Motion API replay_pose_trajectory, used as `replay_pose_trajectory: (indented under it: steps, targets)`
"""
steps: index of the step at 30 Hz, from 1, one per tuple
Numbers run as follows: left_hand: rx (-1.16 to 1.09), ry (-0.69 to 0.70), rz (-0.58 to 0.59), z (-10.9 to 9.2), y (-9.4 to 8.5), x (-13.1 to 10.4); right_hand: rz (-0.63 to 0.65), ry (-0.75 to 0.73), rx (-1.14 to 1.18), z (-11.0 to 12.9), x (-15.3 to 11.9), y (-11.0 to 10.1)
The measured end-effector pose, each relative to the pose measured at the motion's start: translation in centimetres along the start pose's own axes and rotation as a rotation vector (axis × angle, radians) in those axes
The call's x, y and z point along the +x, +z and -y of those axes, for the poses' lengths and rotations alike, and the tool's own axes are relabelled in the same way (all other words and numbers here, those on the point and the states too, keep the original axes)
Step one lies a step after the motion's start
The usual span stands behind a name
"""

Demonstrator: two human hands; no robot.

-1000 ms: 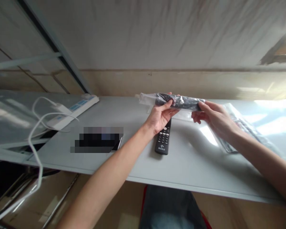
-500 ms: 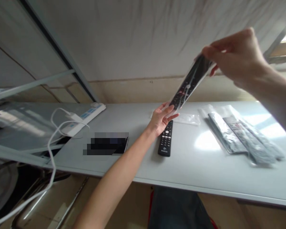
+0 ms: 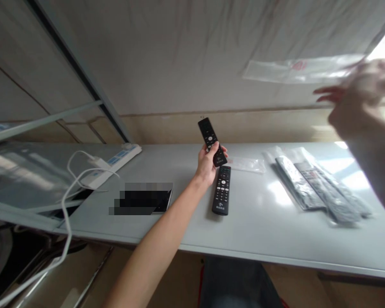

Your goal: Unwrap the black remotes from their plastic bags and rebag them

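Note:
My left hand (image 3: 208, 161) is closed around the lower part of a black remote control (image 3: 209, 134), thumb on its button face, held up tilted above the table. Just below it, a second black remote (image 3: 222, 192) lies face up on the table. At the upper right my right hand (image 3: 365, 85), blurred by motion, grips one end of a clear plastic sleeve (image 3: 276, 72) with a red mark; the sleeve stretches out to the left and looks flat, with nothing inside. Another clear plastic sleeve (image 3: 248, 164) lies flat on the table behind the remotes.
Several remotes in clear sleeves (image 3: 317, 186) lie on the right of the grey table (image 3: 259, 231). At the left are a white power strip (image 3: 115, 164) with a white cable (image 3: 67, 214) and a dark, partly pixelated flat device (image 3: 147, 200). A wall stands behind the table.
The remote has come out of its plastic sleeve and stays in my left hand, now bare. My right hand has moved right, pulling the sleeve away.

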State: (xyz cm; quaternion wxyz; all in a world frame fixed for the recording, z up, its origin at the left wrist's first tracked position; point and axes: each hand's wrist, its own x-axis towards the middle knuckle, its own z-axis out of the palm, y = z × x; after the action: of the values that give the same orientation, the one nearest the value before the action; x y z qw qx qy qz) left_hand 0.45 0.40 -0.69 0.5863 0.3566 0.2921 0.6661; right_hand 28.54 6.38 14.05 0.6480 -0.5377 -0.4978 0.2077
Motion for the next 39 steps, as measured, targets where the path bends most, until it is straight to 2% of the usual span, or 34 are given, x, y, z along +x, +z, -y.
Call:
replay_pose_trajectory:
  steps: [1, 3, 6, 9, 14, 18, 20, 24, 27, 29, 31, 34, 39]
  targets:
    - [-0.026, -0.003, -0.023, -0.1, 0.0, 0.1, -0.07, 0.1, 0.055, -1.9, -1.2, 0.5]
    - [-0.046, -0.015, -0.04, -0.2, -0.1, 0.1, -0.054, 0.258, 0.141, -5.9, -4.1, 1.8]
    - [0.016, 0.079, -0.074, -0.2, -0.1, 0.1, -0.022, 0.311, 0.219, -10.6, -8.4, 3.2]
    - [0.07, 0.18, -0.155, -0.3, -0.1, 0.3, 0.048, 0.299, 0.238, -12.5, -11.0, 3.5]
    - [0.009, 0.061, -0.202, -0.1, -0.3, 0.7, 0.27, 0.26, 0.211, -12.8, -12.1, 3.4]
    - [-0.051, -0.06, -0.211, 0.4, -0.9, 1.1, 0.441, 0.22, -0.03, -12.9, -12.3, 3.7]
    - [-0.034, -0.118, -0.229, 0.7, -1.2, 1.2, 0.468, 0.071, -0.233, -12.6, -12.6, 3.7]
    - [0.026, -0.11, -0.246, 0.9, -1.4, 1.2, 0.412, -0.451, -0.614, -10.9, -13.9, 3.5]
    - [0.042, -0.032, -0.261, 0.7, -1.4, 1.2, 0.57, -0.646, -0.688, -9.8, -15.4, 3.4]
    - [0.058, 0.005, -0.243, 0.5, -1.1, 1.1, 0.693, -0.704, -0.706, -9.6, -16.1, 3.6]
    - [0.089, 0.004, -0.193, 0.2, -0.7, 0.8, 0.745, -0.718, -0.725, -9.8, -16.3, 3.8]
    - [0.117, -0.052, -0.162, -0.1, 0.1, 0.3, 0.705, -0.721, -0.725, -10.3, -16.0, 4.1]
    - [0.132, -0.103, -0.194, -0.3, 0.7, -0.2, 0.682, -0.754, -0.752, -11.0, -15.3, 4.6]
